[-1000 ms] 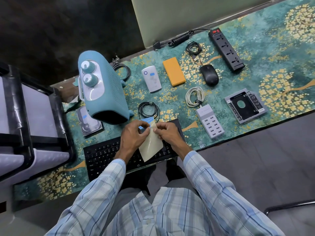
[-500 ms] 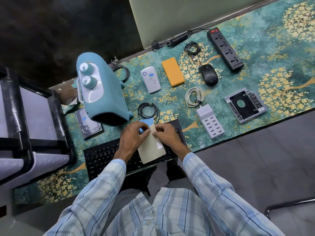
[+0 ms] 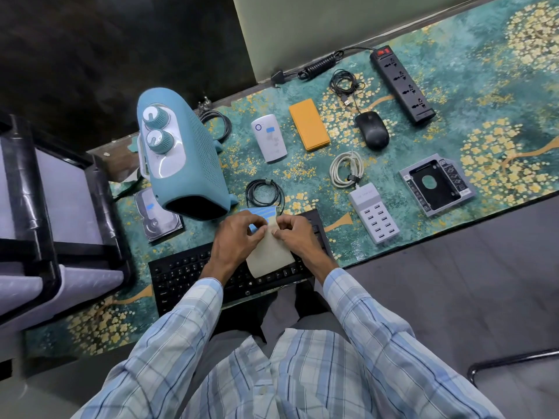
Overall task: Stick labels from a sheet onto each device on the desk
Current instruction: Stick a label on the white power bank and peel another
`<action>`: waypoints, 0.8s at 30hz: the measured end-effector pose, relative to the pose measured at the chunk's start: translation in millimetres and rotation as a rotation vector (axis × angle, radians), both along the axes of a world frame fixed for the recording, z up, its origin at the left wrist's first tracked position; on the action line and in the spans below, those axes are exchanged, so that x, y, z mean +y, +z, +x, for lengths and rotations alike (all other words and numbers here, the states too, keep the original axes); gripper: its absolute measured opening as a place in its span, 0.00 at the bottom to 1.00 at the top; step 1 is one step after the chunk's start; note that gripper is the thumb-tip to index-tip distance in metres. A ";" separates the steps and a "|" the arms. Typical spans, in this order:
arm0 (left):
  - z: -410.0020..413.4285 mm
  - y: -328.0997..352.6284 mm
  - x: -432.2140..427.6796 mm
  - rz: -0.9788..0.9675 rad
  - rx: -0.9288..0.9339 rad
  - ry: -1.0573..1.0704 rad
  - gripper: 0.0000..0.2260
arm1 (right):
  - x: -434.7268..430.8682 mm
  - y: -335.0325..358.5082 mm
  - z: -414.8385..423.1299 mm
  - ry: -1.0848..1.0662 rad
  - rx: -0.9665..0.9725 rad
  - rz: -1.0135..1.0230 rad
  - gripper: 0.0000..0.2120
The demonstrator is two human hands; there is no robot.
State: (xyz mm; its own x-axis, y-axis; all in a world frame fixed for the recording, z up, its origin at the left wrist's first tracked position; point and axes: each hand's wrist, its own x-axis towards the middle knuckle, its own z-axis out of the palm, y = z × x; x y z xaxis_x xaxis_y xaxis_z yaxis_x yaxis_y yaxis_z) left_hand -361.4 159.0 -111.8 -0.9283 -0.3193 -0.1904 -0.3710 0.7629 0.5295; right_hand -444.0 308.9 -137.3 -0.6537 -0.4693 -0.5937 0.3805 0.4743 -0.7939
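Observation:
Both hands hold a label sheet (image 3: 270, 255) over the black keyboard (image 3: 187, 275); its beige back faces me and blue labels show at its curled top edge. My left hand (image 3: 237, 237) pinches the top left, my right hand (image 3: 298, 235) pinches the top right. A blue label sits on the white power bank (image 3: 269, 139) and another on the hard drive (image 3: 157, 217). The teal heater (image 3: 187, 158), orange case (image 3: 309, 124), black mouse (image 3: 372, 130), power strip (image 3: 402, 84), USB charger hub (image 3: 375, 214) and drive caddy (image 3: 437, 184) show no label.
Coiled cables lie among the devices: a black one (image 3: 264, 193) just beyond my hands, a white one (image 3: 346, 169), and black ones (image 3: 346, 83) at the back. A black-framed stand (image 3: 60, 189) fills the left side. The desk's front edge runs just right of the keyboard.
The sheet has tilted slightly and its blue top edge shows more; my fingers have shifted at the top corner. Both hands stay over the keyboard.

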 end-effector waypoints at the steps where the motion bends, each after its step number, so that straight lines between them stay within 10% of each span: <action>1: 0.4 0.7 1.3 -0.014 -0.009 -0.007 0.03 | -0.2 0.5 -0.1 0.001 -0.001 0.000 0.07; 24: 3.3 5.9 8.8 -0.044 0.037 0.015 0.03 | 9.4 -1.1 4.2 0.034 0.037 -0.034 0.05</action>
State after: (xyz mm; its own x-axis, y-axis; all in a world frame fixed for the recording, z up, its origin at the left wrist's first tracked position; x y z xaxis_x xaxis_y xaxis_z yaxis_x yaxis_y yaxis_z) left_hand -358.1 167.8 -105.9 -0.9297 -0.3401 -0.1417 -0.3631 0.7805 0.5089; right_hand -439.8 318.2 -138.4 -0.6580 -0.5112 -0.5529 0.3348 0.4591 -0.8229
